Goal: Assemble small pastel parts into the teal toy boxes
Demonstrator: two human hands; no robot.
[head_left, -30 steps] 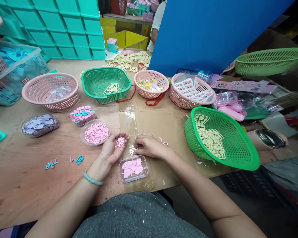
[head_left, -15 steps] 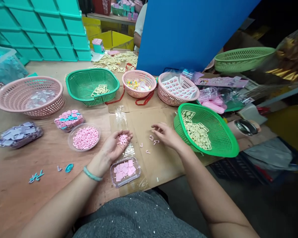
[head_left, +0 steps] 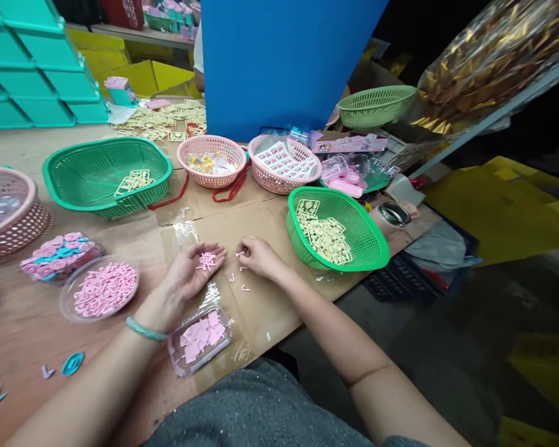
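My left hand [head_left: 186, 277] is turned palm up and cupped around a small heap of pink plastic hook-shaped pieces [head_left: 207, 261]. Just to its right, my right hand [head_left: 261, 257] pinches at least one similar pink piece [head_left: 241, 253] between thumb and fingertips, over the cardboard. A few loose hooks, one of them a pink hook [head_left: 245, 288], lie below it. A round clear bowl [head_left: 66, 308] full of the same pink pieces stands left of my left hand. Below that hand sits a clear box [head_left: 176, 366] of flat pink squares.
A bright green basket [head_left: 372, 248] of cream pieces stands right of my right hand. Behind are a dark green basket [head_left: 69, 186], a pink basket [head_left: 214, 180] and another pink basket [head_left: 272, 181] with printed sheets. A blue panel [head_left: 279, 68] rises at the back.
The view has swung to the right. My right hand has gone from spread fingers above the loose hooks to a pinch on one. The left hand still cups its heap.
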